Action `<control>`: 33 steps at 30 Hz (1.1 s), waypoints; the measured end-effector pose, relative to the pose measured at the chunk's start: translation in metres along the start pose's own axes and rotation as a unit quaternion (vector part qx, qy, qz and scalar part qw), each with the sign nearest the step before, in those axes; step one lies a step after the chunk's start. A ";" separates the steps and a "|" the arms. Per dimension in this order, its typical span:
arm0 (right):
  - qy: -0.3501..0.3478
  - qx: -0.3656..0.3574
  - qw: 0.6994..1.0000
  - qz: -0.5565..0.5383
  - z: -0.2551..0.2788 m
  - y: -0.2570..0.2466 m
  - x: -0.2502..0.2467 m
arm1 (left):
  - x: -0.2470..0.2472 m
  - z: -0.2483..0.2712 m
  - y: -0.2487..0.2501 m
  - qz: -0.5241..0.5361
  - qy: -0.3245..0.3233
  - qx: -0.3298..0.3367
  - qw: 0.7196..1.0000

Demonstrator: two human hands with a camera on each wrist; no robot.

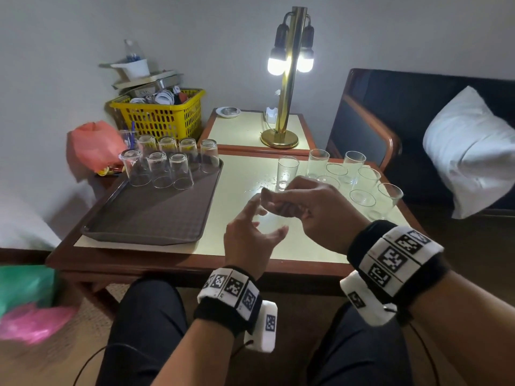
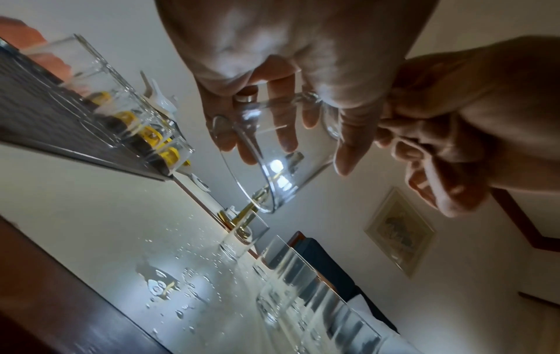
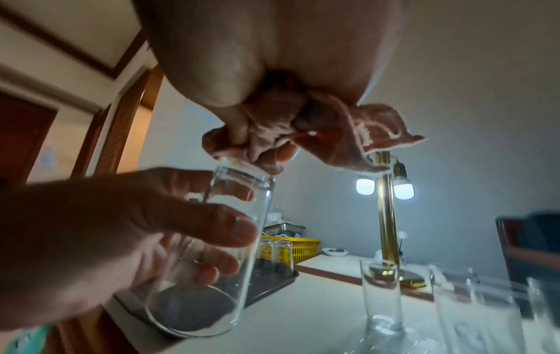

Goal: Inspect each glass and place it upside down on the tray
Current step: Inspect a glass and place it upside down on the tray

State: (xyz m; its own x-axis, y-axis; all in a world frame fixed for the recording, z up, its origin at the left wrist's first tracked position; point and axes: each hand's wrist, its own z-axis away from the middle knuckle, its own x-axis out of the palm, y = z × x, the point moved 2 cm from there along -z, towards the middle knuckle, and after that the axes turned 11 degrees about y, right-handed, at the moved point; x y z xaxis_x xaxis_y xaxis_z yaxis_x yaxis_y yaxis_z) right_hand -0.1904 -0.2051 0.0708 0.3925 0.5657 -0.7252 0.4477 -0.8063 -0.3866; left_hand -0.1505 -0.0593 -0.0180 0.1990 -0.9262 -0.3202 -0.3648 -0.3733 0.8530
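Right wrist view: left hand (image 3: 106, 239) curls round a tilted glass (image 3: 209, 251) above the table (image 3: 318, 311); right hand (image 3: 257, 83) clutches a bunched cloth (image 3: 303, 134) at its end.

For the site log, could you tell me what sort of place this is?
Probably a hotel or guest room: a brass table lamp, a dark armchair with a white pillow, and a tray of drinking glasses.

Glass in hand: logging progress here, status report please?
Left hand grips the glass, held over the table. Right hand grips a cloth at the glass's upper end. Seven glasses upside down on the tray; nothing blocking it.
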 end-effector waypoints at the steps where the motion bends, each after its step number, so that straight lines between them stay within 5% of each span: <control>1: 0.000 0.015 1.000 -0.001 0.001 0.004 -0.002 | -0.002 0.000 -0.001 -0.006 0.001 0.003 1.000; 5: 0.053 0.030 0.997 0.056 -0.001 0.009 0.002 | 0.001 0.005 0.007 0.005 -0.011 -0.006 1.000; 9: 0.018 0.030 0.999 -0.029 0.001 0.005 0.004 | -0.004 0.000 0.000 -0.007 -0.004 -0.001 1.000; 13: 0.029 0.012 0.997 0.072 -0.002 0.010 0.005 | 0.001 0.011 0.006 -0.003 -0.029 -0.013 0.999; 18: -0.029 0.014 0.999 0.023 0.001 0.015 0.002 | -0.002 0.003 -0.003 -0.020 -0.026 -0.004 0.999; 30: 0.007 0.008 0.994 0.111 0.003 0.019 0.006 | 0.004 0.010 0.005 -0.026 -0.055 -0.007 0.998; 33: -0.007 -0.001 0.999 0.050 0.005 0.010 0.011 | 0.003 0.008 0.001 -0.017 -0.053 -0.012 0.998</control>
State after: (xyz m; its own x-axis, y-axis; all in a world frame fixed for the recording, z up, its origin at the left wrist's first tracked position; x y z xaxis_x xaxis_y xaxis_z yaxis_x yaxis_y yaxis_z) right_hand -0.1852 -0.2080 0.0565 0.4232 0.4804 -0.7682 0.4095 -0.8577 -0.3108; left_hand -0.1574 -0.0628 -0.0217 0.1136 -0.9141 -0.3893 -0.3381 -0.4040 0.8499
